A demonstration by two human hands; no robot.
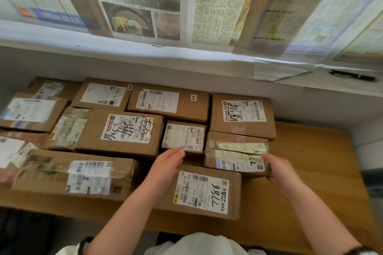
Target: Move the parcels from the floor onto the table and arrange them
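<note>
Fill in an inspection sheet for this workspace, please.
Surface: wooden table, bare along its right side and near edge.
Job's things: many cardboard parcels lying flat and packed close, labels up.
Clutter: black pen on the ledge behind.
Grippers: left hand open, fingertips at the small parcel; right hand grips the right end of the taped parcel.
Cables: nothing seen.
Surroundings: newspapers cover the wall above the ledge.

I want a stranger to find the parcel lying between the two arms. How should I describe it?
Start at the wooden table below the newspapers. Near its front edge, between the person's arms, lies a brown parcel. Only its label carries the large handwritten number 7786.
</note>
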